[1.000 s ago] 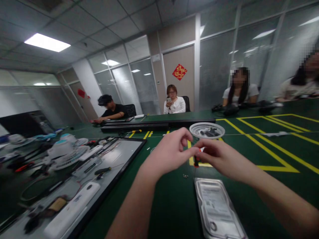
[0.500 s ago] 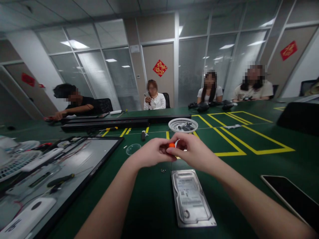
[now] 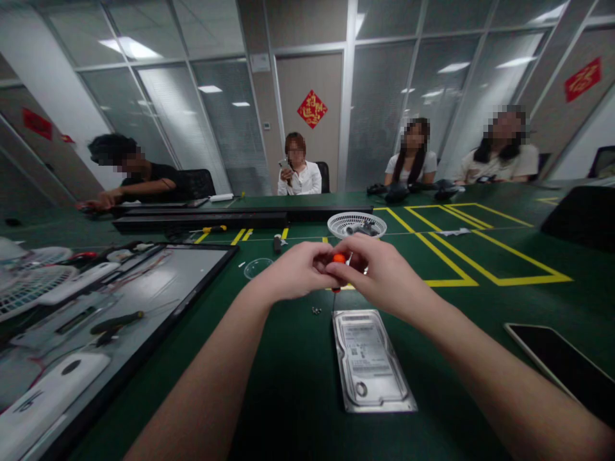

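My left hand [image 3: 305, 269] and my right hand [image 3: 377, 266] meet above the table, fingers closed together. Between them is a small orange-and-black screwdriver [image 3: 339, 258], mostly hidden by the fingers; its kind is only partly clear. A thin bit of shiny metal shows beside my right thumb. Just below the hands, a silver hard drive [image 3: 368, 365] lies flat, label side up, touched by neither hand. Several tiny screws [image 3: 316, 310] sit in a small cluster left of its far edge. A clear shallow dish [image 3: 258, 268] is beyond my left wrist.
At left, a large panel [image 3: 192, 282] carries tools and parts. A white basket [image 3: 331, 224] with dark parts stands beyond my hands. A black-screened tablet or phone [image 3: 557, 365] lies at right. Long black bars [image 3: 202, 221] cross the table; several people sit opposite.
The view has tilted slightly down, so the scene sits higher. My hands stay together, and a red-and-black end of the screwdriver now shows beneath them.
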Available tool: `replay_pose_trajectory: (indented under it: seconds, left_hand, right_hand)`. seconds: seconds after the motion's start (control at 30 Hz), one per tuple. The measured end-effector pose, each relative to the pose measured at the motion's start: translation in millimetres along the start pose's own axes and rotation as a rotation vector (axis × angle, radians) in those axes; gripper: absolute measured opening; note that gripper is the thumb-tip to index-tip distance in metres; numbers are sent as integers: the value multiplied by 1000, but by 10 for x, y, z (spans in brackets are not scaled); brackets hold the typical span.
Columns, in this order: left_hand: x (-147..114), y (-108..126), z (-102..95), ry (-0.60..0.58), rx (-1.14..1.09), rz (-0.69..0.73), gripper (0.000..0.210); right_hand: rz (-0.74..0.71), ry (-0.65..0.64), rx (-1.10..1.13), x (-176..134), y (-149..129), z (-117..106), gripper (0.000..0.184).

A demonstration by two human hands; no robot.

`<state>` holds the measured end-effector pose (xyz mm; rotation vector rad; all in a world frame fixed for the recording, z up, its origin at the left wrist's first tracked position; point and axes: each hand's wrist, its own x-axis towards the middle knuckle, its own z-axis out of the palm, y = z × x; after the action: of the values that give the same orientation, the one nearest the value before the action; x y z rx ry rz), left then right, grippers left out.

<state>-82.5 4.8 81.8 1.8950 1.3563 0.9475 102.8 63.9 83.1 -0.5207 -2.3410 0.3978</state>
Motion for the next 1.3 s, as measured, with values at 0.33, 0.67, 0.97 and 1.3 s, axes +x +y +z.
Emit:
replay_pose_trajectory:
  seconds: [0.33, 0.67, 0.97, 1.3]
  left_hand:
    - [-9, 38, 1, 63, 45, -30, 29]
    - [-18, 100, -4, 23, -2, -32, 28]
    - [-43, 159, -55, -10, 41, -42, 23]
    - [-28, 144, -29, 15, 97, -59, 24]
  right_hand:
    - [-42, -2, 26, 7, 28, -19, 6]
    - [-106, -18, 43, -13, -21, -52, 12]
    - [-98, -29, 16, -17, -35, -56, 9]
    - [-21, 4, -51, -13, -30, -51, 17]
